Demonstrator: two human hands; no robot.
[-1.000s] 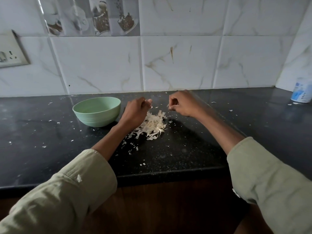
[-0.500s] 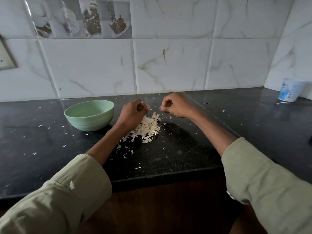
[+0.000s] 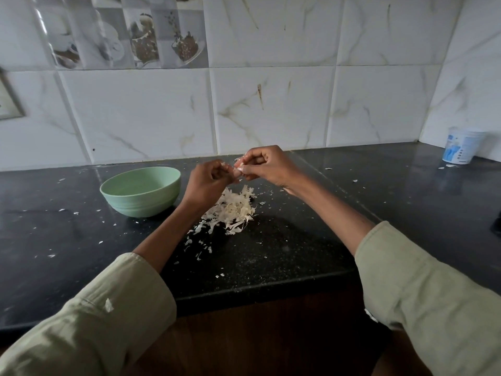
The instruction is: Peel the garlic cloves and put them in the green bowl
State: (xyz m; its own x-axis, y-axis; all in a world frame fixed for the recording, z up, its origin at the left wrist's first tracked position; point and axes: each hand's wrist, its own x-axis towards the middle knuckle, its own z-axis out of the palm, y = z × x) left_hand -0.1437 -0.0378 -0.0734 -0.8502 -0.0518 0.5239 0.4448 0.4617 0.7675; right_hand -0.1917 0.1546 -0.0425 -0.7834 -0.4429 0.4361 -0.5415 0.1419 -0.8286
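A pale garlic clove (image 3: 238, 166) is pinched between the fingertips of both hands, a little above the black counter. My left hand (image 3: 207, 183) holds it from the left and my right hand (image 3: 267, 165) from the right, fingers curled. Below them lies a heap of papery garlic peels (image 3: 234, 208). The green bowl (image 3: 141, 191) stands on the counter just left of my left hand; what it holds is hidden by its rim.
Small peel flakes are scattered over the black counter (image 3: 298, 240). A white and blue plastic cup (image 3: 461, 147) stands in the far right corner against the tiled wall. The counter's front edge runs close below my forearms.
My hands were apart over the peel heap; they have come together and risen slightly, meeting at the clove. The camera has turned a little to the left.
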